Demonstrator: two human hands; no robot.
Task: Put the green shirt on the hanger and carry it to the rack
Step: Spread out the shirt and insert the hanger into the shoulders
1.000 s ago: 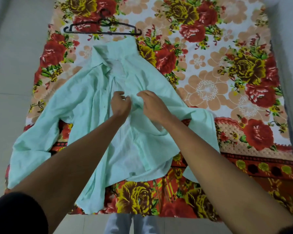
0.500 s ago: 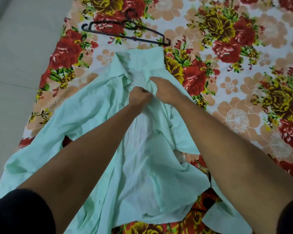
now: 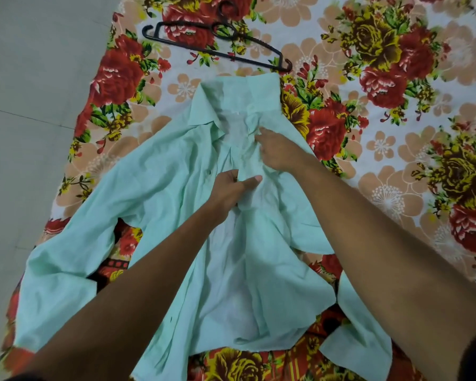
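The pale green shirt [image 3: 154, 193] lies spread out on the floral bedsheet [image 3: 396, 119], collar toward the far end, front partly open with the white inside showing. My left hand [image 3: 232, 188] pinches the left front edge below the collar. My right hand [image 3: 279, 152] grips bunched fabric of the right front edge, just under the collar. A black plastic hanger [image 3: 217, 48] lies flat on the sheet beyond the collar, apart from both hands. No rack is in view.
Grey tiled floor [image 3: 25, 105] runs along the left side of the bedsheet. The shirt's sleeves trail out to the near left and near right.
The view has moved closer to the shirt. My hands have separated along the front opening: the left hand sits lower, the right hand stays near the collar.
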